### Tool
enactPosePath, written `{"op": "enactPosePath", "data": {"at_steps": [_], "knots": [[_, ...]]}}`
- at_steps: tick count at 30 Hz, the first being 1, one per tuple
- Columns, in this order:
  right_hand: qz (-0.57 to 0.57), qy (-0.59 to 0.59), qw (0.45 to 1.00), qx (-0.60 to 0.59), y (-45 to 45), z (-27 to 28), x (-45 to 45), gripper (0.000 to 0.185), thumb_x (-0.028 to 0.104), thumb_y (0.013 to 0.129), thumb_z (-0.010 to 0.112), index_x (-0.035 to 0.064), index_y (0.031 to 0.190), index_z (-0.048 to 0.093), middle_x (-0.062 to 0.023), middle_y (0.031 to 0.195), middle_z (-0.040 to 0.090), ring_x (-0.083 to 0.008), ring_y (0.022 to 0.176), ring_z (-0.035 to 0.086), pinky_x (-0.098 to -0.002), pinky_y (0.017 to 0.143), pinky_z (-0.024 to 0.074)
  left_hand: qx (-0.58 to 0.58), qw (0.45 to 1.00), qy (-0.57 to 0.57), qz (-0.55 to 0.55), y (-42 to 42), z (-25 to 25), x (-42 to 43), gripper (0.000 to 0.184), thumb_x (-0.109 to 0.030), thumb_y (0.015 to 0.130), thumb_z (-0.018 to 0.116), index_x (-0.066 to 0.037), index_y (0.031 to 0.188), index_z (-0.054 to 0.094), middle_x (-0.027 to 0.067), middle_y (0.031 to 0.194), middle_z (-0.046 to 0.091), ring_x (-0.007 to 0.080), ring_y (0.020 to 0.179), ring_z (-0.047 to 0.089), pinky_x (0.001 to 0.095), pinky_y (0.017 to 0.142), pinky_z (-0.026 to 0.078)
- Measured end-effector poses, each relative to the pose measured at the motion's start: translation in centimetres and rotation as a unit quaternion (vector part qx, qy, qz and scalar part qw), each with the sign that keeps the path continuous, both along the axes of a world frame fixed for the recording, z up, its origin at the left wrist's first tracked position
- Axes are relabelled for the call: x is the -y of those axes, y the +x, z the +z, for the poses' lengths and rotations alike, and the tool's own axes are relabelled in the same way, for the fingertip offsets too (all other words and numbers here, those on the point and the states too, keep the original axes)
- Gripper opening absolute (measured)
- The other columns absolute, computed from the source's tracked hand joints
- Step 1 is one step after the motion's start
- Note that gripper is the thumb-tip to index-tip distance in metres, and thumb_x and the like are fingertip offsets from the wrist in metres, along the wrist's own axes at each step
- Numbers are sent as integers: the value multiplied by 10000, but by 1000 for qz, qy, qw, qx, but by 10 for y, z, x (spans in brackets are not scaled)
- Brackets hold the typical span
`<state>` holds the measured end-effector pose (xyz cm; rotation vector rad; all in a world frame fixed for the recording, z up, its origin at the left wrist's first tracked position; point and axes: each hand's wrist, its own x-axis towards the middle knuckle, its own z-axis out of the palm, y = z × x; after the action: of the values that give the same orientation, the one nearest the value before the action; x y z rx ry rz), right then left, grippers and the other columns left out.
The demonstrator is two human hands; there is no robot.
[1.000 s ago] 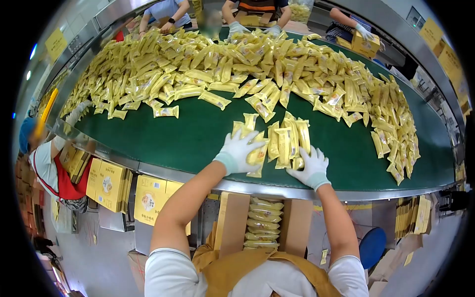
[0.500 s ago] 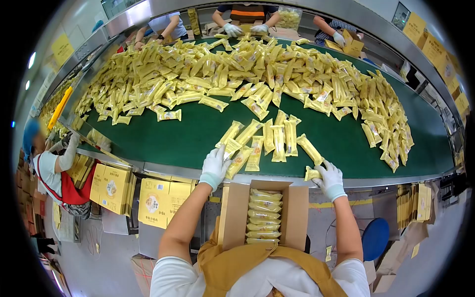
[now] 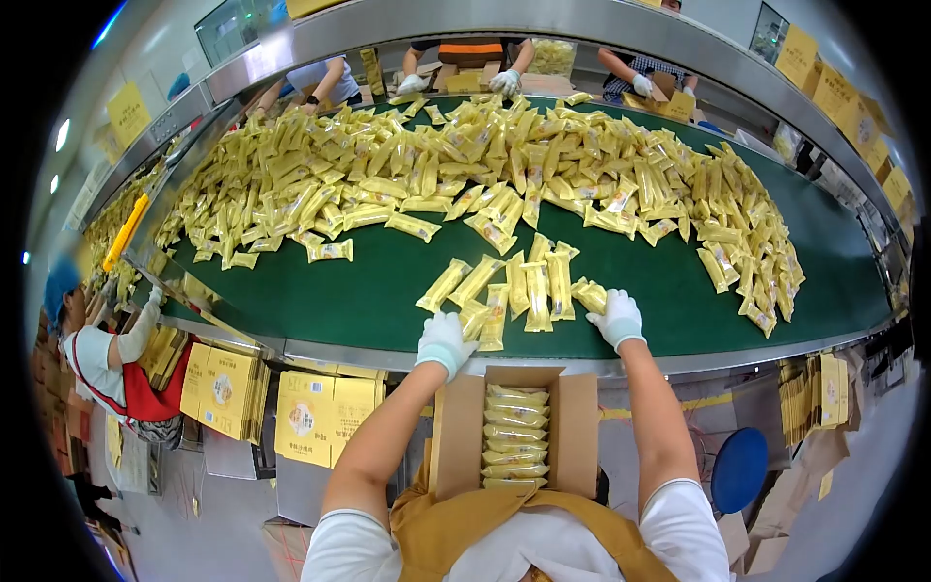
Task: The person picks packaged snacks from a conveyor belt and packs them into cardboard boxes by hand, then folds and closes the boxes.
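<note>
My left hand (image 3: 446,342), in a white glove, is closed around the lower end of a yellow wrapped packet (image 3: 473,318), partly hiding it. My right hand (image 3: 617,319), gloved too, grips another yellow packet (image 3: 588,294) at the right end of a small row. Between the hands several packets stand side by side on the green conveyor belt (image 3: 388,301), among them an upright one (image 3: 538,296). Below, against my body, an open cardboard box (image 3: 574,427) holds a stacked column of yellow packets (image 3: 515,434).
A large heap of packets (image 3: 388,160) covers the belt's far side. Co-workers' gloved hands (image 3: 505,82) show beyond it. At left stands a co-worker in a red apron (image 3: 155,388). Flat yellow cartons (image 3: 312,412) lean below the belt's metal edge; a blue stool (image 3: 739,469) stands right.
My right hand has moved left and up, bringing its packet against the row. My left hand has shifted right and down onto the lower packet. The view has tilted slightly.
</note>
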<state>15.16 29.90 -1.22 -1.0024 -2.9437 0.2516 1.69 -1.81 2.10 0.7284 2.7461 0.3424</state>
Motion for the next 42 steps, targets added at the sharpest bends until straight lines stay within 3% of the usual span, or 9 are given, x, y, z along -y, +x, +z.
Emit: {"op": "enactPosePath", "data": {"at_steps": [8, 15, 20, 23, 26, 30, 33, 36, 42], "knots": [[-72, -77, 984, -142, -8, 46, 8, 582, 486, 778, 791, 14, 1043, 576, -234, 938, 714, -418, 890, 699, -496, 783, 567, 8, 979, 171, 110, -44, 45, -7, 662, -413, 758, 811, -35, 1230, 541, 261, 1086, 684, 436, 1010, 666, 466, 879, 553], [-98, -119, 977, -145, -83, 14, 60, 363, 329, 841, 662, 37, 1045, 592, -200, 921, 726, -387, 845, 719, -485, 759, 577, -41, 998, 49, 25, -86, -15, -85, 626, -289, 757, 799, -140, 1310, 544, 172, 1270, 655, 376, 1146, 644, 480, 954, 529], [-47, -145, 982, -115, -73, 19, 43, 289, 267, 876, 658, 78, 1080, 580, -190, 925, 727, -370, 872, 723, -497, 749, 568, -91, 996, 1, 5, -91, -15, -78, 620, -234, 710, 826, -110, 1258, 565, 182, 1167, 694, 381, 1098, 662, 446, 931, 542], [30, -18, 996, -84, -36, 22, 24, 190, 104, 924, 550, 117, 1105, 609, -120, 939, 728, -338, 894, 725, -452, 717, 561, -122, 992, -13, 8, -80, 3, -53, 598, -179, 772, 785, -172, 1318, 542, 188, 1154, 691, 385, 1037, 681, 475, 876, 551], [71, 102, 989, -77, 15, 14, 2, 150, 145, 927, 572, 160, 1069, 618, -61, 977, 717, -294, 909, 705, -418, 812, 521, -236, 971, -27, -27, -98, -32, -4, 692, -132, 774, 796, -143, 1397, 494, 160, 1084, 664, 369, 949, 680, 447, 804, 548], [128, 104, 985, -57, 49, 13, 8, 434, 286, 891, 645, 98, 1275, 567, -144, 1143, 649, -345, 1083, 614, -456, 980, 449, -258, 962, -47, -71, -83, -40, 25, 751, -193, 777, 814, -100, 1431, 457, 143, 1160, 631, 330, 1067, 630, 446, 903, 505], [123, 74, 986, -88, 59, 16, 26, 883, 471, 816, 707, 2, 1494, 391, -245, 1283, 535, -402, 1238, 477, -494, 1097, 350, -338, 934, -25, -114, -56, -48, 28, 838, -376, 771, 813, -34, 1438, 437, 180, 1239, 564, 348, 1178, 545, 471, 985, 453], [127, 115, 975, -140, 58, -2, 17, 941, 491, 784, 745, -24, 1487, 388, -212, 1283, 552, -366, 1221, 494, -465, 1065, 377, -297, 950, -30, -96, -62, -39, 24, 939, -522, 735, 809, -5, 1429, 446, 203, 1269, 523, 362, 1217, 501, 490, 1012, 429], [79, -34, 990, 115, 42, 55, 9, 979, 615, 606, 844, -3, 1319, 582, -138, 1218, 630, -309, 1208, 520, -397, 1005, 412, -159, 982, -74, -65, -64, -3, 6, 1032, -587, 628, 842, 12, 1392, 492, 197, 1220, 551, 365, 1173, 536, 473, 988, 444]]}}
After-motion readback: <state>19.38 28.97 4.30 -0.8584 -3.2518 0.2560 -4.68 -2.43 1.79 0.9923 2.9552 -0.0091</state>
